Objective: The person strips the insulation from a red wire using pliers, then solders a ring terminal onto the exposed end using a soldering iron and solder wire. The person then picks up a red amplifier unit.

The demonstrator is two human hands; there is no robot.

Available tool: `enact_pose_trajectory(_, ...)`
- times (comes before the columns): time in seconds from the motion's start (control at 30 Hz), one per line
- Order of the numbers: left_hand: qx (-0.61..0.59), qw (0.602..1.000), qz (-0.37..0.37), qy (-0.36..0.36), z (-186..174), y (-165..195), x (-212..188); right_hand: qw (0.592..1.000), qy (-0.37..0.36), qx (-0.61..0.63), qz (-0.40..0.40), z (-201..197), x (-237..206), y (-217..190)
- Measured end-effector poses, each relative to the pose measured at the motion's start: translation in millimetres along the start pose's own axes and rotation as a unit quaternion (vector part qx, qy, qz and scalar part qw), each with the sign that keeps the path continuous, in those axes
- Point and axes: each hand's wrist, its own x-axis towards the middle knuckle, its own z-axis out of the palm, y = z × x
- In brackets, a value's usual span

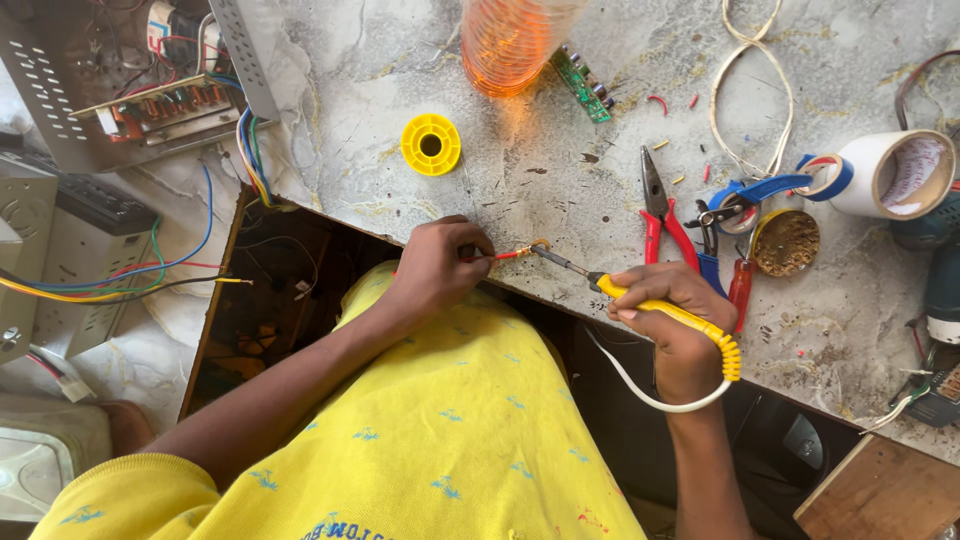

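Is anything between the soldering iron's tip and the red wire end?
Nothing visible. The soldering iron in the right hand has its tip right at the red wire pinched by the left hand.

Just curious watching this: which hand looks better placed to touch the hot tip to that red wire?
Probably the right hand: it grips the yellow soldering iron, whose tip sits at the red wire. The left hand pinches that wire at the bench edge.
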Motion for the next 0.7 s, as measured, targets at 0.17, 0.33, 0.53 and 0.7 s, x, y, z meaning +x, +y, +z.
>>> enact_pose_trajectory(0.17,-0.008,1.0,0.003,0.003,-0.3,1.4,-0.7,0.99,0.065,0.12,0.043,7.8,-11.6,4.1)
enact_pose_trajectory(0.33,0.004,1.0,0.0,0.001,1.8,1.8,-1.5,0.982,0.091,0.162,0.034,9.9,-28.8,15.6)
enact_pose_trajectory(0.53,0.008,1.0,0.02,-0.001,3.2,0.6,-1.3,0.978,0.1,0.182,0.029,9.0,-38.3,22.9)
enact_pose_trajectory(0.7,0.019,1.0,0.024,-0.004,3.6,-0.3,-0.9,0.972,0.112,0.202,0.028,12.6,-40.9,24.3)
